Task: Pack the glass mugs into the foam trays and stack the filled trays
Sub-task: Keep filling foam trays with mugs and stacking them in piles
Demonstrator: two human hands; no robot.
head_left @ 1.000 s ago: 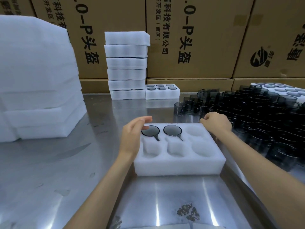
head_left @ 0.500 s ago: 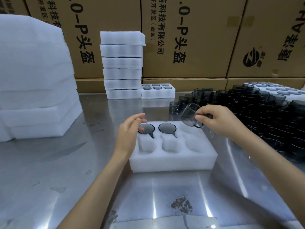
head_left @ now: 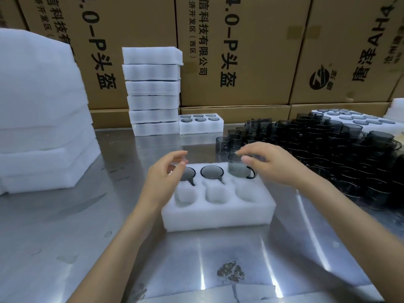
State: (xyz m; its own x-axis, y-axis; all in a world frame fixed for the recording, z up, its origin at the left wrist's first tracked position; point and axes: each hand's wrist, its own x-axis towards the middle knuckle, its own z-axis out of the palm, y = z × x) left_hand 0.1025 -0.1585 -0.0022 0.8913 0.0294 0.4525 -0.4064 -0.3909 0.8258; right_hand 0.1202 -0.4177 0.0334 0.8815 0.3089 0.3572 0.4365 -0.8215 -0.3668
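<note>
At far left we see a tall pile of plain foam sheets [head_left: 41, 119] on the steel table [head_left: 65, 226], with bare metal in front of it up to the near edge. Behind, cardboard cartons [head_left: 135, 29] form a wall; we read "4.0-P头盔" and "信科技有限公司" printed sideways, with a round black logo on the right-hand one. Against them stands a stack of filled trays [head_left: 153, 90], and just beside it a single filled tray [head_left: 201, 124].

Our left hand [head_left: 166, 182] hovers over the far-left corner of the foam tray [head_left: 218, 213], fingers loosely curled and parted, gripping nothing. Two mugs [head_left: 212, 171] sit sunk in the far row; the three near pockets are empty. Our right hand [head_left: 277, 165] pinches the rim of a smoky glass mug [head_left: 238, 168] standing part-way into the far-right pocket, handle turned right. To the right, loose mugs [head_left: 328, 154] crowd the table close to the tray's edge; another tray [head_left: 349, 119] lies behind them.
</note>
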